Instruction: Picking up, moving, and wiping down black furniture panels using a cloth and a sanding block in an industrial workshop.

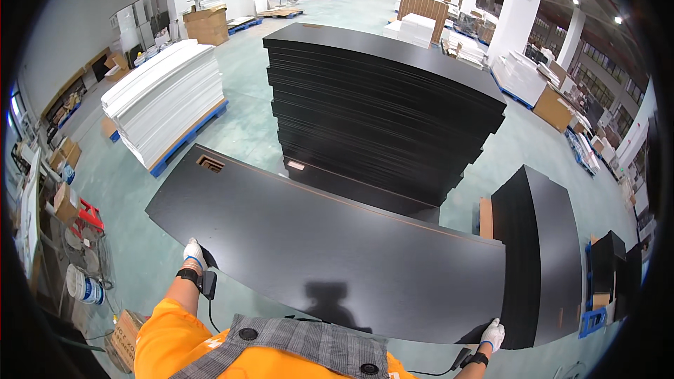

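The large black board (330, 260) looks like matt laminated wood with a finely speckled, smooth face and a thin bare-wood edge line, while both hands (194, 253) wear white knitted cloth gloves, and the floor (239, 77) is smooth, faintly glossy green concrete.

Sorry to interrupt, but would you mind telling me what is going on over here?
A person in an orange top holds a large black panel flat in front of them, the gloved left hand gripping its near-left edge and the gloved right hand its near-right corner. Just beyond it stands a tall stack of black panels. A shorter black stack sits to the right, and a stack of white sheets on a blue pallet to the left.
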Action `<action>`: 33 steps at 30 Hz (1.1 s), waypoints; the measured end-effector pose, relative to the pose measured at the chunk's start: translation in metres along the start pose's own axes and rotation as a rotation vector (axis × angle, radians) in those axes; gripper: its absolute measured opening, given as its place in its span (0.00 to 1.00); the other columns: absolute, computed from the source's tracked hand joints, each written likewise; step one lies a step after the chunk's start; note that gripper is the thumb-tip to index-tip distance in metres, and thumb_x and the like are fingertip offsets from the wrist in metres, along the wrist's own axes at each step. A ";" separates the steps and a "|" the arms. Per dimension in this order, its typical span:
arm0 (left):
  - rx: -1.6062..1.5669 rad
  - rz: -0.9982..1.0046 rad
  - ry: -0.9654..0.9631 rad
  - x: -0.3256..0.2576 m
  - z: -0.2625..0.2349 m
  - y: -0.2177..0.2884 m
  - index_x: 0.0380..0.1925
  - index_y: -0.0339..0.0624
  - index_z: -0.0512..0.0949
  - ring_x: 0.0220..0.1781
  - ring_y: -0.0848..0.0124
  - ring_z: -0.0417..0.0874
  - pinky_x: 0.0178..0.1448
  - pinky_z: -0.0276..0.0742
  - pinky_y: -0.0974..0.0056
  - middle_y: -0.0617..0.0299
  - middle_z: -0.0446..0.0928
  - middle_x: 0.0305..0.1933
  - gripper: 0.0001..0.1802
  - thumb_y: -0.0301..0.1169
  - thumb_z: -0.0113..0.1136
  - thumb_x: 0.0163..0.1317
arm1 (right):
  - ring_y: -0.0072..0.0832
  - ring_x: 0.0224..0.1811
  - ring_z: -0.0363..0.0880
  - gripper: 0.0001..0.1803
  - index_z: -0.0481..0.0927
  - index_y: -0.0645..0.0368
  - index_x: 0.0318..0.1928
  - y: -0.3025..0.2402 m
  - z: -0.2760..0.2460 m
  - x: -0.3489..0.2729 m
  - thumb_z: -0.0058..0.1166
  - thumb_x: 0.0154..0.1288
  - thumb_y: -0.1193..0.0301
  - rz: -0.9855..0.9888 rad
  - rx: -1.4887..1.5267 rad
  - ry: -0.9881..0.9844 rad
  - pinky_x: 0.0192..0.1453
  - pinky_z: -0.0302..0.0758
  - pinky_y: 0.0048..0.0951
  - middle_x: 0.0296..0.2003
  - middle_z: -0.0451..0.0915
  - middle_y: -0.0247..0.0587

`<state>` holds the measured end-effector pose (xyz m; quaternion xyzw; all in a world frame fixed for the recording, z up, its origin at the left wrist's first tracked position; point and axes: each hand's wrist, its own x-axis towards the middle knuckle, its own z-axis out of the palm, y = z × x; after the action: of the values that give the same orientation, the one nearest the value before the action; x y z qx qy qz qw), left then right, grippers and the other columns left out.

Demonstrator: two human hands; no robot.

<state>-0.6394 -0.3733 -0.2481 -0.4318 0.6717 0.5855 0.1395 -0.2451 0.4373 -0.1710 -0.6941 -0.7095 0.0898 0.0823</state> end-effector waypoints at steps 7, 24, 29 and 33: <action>-0.539 0.055 0.154 -0.019 0.013 -0.004 0.67 0.36 0.58 0.70 0.58 0.63 0.71 0.56 0.54 0.49 0.58 0.72 0.46 0.63 0.43 0.63 | 0.47 0.60 0.71 0.30 0.74 0.62 0.58 -0.002 0.011 -0.011 0.37 0.72 0.50 -0.009 0.089 0.019 0.64 0.67 0.40 0.56 0.75 0.54; -0.534 0.097 0.180 -0.007 0.011 -0.019 0.68 0.30 0.56 0.71 0.55 0.62 0.72 0.57 0.55 0.46 0.58 0.72 0.57 0.72 0.41 0.56 | 0.37 0.70 0.59 0.40 0.56 0.64 0.70 0.031 0.068 0.021 0.42 0.70 0.47 0.507 1.392 -0.134 0.74 0.53 0.37 0.71 0.56 0.45; -0.525 0.101 0.206 -0.029 0.031 -0.003 0.68 0.33 0.57 0.70 0.55 0.63 0.71 0.57 0.54 0.47 0.60 0.71 0.56 0.73 0.43 0.56 | 0.30 0.76 0.47 0.36 0.54 0.56 0.72 0.122 0.160 0.090 0.25 0.73 0.47 0.371 1.466 -0.177 0.77 0.38 0.40 0.73 0.53 0.39; -0.553 0.010 0.175 -0.001 0.027 -0.018 0.68 0.32 0.57 0.70 0.55 0.63 0.71 0.58 0.54 0.47 0.61 0.71 0.56 0.72 0.42 0.57 | 0.30 0.77 0.44 0.35 0.52 0.54 0.73 0.163 0.182 0.150 0.22 0.73 0.48 0.151 1.334 -0.245 0.78 0.35 0.40 0.73 0.51 0.35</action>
<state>-0.6341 -0.3475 -0.2669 -0.4989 0.4982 0.7077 -0.0451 -0.1341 0.5881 -0.3885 -0.5273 -0.4562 0.5913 0.4052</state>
